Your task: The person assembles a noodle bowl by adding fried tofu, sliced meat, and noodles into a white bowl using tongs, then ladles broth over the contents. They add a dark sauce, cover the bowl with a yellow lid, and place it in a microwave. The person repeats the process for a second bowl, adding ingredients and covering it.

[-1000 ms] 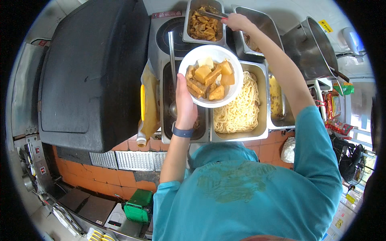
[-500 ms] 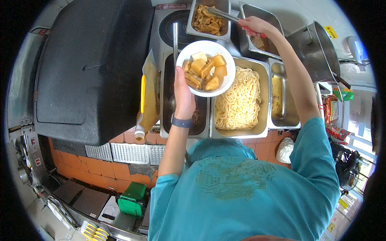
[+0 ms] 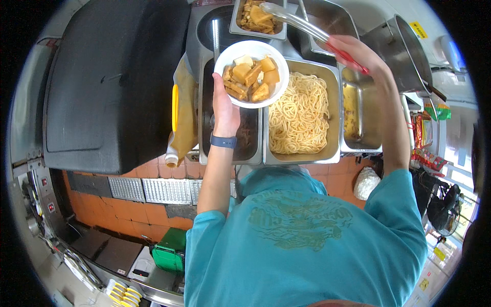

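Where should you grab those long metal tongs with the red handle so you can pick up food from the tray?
Probably by the red handle end, where the right hand holds the long metal tongs now, coming from the near side. Their tips reach over the small steel tray of brown food, so fingers stay clear of it.

Single view, worn on the head, looking steeply down over the wearer's teal-shirted chest and both forearms, which enter from the lower edge. The fisheye lens bends straight edges toward a dark circular rim. Near the lens lies the shirt; farther off, at the top, the steel counter with rectangular food pans (image 3: 299,158) and the large black domed lid (image 3: 110,82). No second view is present for overlap.
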Demonstrator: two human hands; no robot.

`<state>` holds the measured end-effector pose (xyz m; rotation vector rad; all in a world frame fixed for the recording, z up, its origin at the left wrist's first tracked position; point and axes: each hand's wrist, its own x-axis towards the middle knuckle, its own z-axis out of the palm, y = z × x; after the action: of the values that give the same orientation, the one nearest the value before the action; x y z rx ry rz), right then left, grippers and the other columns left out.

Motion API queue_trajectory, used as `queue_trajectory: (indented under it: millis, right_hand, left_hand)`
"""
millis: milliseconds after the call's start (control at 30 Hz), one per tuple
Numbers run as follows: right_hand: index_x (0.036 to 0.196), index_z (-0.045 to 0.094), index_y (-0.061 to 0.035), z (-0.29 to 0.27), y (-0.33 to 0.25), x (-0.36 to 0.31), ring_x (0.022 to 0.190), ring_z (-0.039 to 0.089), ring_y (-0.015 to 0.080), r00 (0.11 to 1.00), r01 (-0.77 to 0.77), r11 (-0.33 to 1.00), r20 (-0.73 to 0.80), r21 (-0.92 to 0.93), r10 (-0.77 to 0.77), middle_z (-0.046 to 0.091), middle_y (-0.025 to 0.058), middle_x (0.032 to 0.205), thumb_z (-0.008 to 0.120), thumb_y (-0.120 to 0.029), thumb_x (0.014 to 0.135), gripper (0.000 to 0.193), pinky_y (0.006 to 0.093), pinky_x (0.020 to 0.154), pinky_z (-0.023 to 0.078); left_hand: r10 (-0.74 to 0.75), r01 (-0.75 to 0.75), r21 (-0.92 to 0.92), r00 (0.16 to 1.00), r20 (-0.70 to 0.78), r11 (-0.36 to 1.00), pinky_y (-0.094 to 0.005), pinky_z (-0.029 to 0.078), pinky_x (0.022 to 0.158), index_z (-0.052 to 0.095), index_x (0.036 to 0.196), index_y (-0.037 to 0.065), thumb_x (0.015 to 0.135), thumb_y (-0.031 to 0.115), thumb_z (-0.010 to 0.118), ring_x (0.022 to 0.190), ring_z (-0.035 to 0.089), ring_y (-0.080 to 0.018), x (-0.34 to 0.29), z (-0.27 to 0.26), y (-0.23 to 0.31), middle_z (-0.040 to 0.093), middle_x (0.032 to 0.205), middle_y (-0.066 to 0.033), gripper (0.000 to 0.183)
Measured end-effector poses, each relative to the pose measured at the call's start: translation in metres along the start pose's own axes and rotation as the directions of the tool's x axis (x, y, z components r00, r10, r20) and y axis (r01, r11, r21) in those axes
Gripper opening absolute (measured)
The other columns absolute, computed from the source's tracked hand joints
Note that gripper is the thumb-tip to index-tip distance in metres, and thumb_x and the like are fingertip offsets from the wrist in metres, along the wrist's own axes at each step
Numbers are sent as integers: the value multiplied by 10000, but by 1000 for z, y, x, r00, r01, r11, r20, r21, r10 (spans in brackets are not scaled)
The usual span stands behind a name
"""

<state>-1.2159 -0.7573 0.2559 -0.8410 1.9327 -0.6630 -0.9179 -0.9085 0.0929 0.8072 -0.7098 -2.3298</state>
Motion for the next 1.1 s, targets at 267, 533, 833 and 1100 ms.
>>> queue_trajectory:
  millis: [267,533,833,1100]
  right_hand:
    - [1068,606,-21,40,-26,-110,669,648,303,959,213,746,-10,-631,-282,643,150,743,584,-329,992,318,368,612,507]
    - [1097,626,-24,83,-52,-147,785,637,428,950,253,706,31,-662,-311,653,235,820,634,-290,949,305,478,698,481]
    - [1108,617,-14,89,-40,-136,801,625,450,960,245,699,69,-672,-271,661,231,828,630,-328,950,351,499,691,474]
    - [1041,602,-24,72,-60,-148,513,588,210,994,17,892,108,-451,35,558,106,606,547,-282,1003,267,346,547,472]
  left_hand:
    - [-48,49,-17,996,81,999,-364,324,1151,365,1497,38,1042,571,353,1383,433,-210,-10,-3,9,449,1511,-93,701]
    - [-18,12,56,994,106,998,-371,320,1159,311,1525,52,1048,566,333,1400,405,-210,-23,9,-1,413,1529,-88,702]
    - [32,-56,149,987,159,987,-387,313,1161,322,1529,75,1049,556,323,1413,386,-219,-31,14,-3,410,1532,-89,679]
    - [-24,25,-5,992,125,1000,-370,332,1154,326,1518,61,1069,499,350,1393,414,-211,-29,10,-4,425,1515,-93,628]
